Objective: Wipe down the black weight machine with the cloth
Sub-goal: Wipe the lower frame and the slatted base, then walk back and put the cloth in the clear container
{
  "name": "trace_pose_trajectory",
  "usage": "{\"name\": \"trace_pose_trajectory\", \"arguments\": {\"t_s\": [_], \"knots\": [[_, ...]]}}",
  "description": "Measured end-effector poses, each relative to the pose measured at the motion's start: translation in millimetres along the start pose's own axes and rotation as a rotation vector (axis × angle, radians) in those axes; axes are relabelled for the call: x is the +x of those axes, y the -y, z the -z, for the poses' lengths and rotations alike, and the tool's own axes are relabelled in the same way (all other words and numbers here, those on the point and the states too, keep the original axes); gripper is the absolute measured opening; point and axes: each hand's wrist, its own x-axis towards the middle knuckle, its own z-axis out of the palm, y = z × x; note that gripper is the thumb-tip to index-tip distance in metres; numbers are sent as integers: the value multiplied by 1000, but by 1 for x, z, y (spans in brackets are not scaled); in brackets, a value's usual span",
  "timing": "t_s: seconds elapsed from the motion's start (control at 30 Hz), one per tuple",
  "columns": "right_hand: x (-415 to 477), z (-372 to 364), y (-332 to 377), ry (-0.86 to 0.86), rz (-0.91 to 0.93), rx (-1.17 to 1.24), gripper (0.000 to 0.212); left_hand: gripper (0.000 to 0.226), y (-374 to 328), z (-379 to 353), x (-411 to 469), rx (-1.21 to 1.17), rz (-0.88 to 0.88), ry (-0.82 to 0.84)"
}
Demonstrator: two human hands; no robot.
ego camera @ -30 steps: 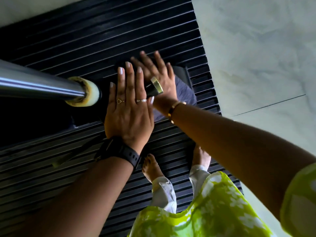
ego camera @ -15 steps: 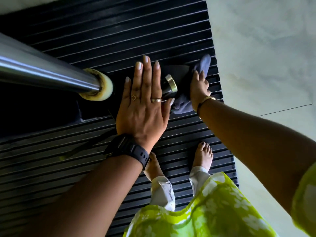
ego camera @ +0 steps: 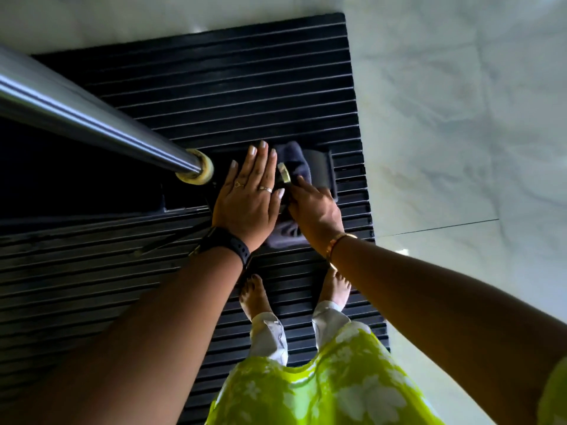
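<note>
— What sits closest?
— A green flowered dress [ego camera: 322,381], and two bare feet [ego camera: 254,294] standing on a black ribbed mat [ego camera: 245,87].

— And the weight machine?
— The weight machine [ego camera: 184,196] is just ahead of the feet, above the mat. It is black and so dark that little detail shows. At its right end there is a flat black plate [ego camera: 322,170], and a brass-rimmed knob [ego camera: 283,173] stands between the hands.

— Where is the cloth?
— The cloth [ego camera: 293,157] is grey-blue and bunched. It lies over that right end, showing beyond the knob and again under the right wrist.

— How is the grip?
— The left hand [ego camera: 248,204], with a black watch [ego camera: 228,244] at the wrist, lies flat on the machine, fingers straight and together, holding nothing. The right hand [ego camera: 316,211], with a gold bangle [ego camera: 337,240], has a closed grip: fingers bent down into the cloth, pressing it on the machine just beside the knob.

— Farther off?
— A shiny steel bar [ego camera: 92,113] slants in from the left and ends in a cream cap [ego camera: 200,173] near the left fingertips. Pale marble floor [ego camera: 460,118] lies beyond the mat.
</note>
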Motion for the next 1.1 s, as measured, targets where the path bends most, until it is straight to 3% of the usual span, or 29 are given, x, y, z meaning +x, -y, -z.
{"name": "trace_pose_trajectory", "arguments": {"t_s": [0.17, 0.3, 0.4, 0.53, 0.7, 0.87, 1.1], "knots": [[-27, 65, 3, -151, -86, -7, 26, 65, -33, 55, 4, -73, 49, 19], [-53, 102, 12, -170, -58, 2, 19, 58, -66, 89, -9, -62, 81, -4], [-83, 140, 21, -280, -17, 121, 16, 55, -92, 123, -27, -71, 93, -24], [-121, 204, 43, -310, 31, 40, 25, 55, -109, 186, -36, -77, 145, -22], [-158, 257, 70, -450, 6, -19, 30, 57, -127, 260, -31, -79, 117, -23], [-179, 305, 87, -445, -48, -39, 30, 79, -154, 324, -22, -92, 31, -42], [-203, 393, 90, -553, 2, -134, 23, 69, -184, 398, 1, -44, -58, -160]]}}
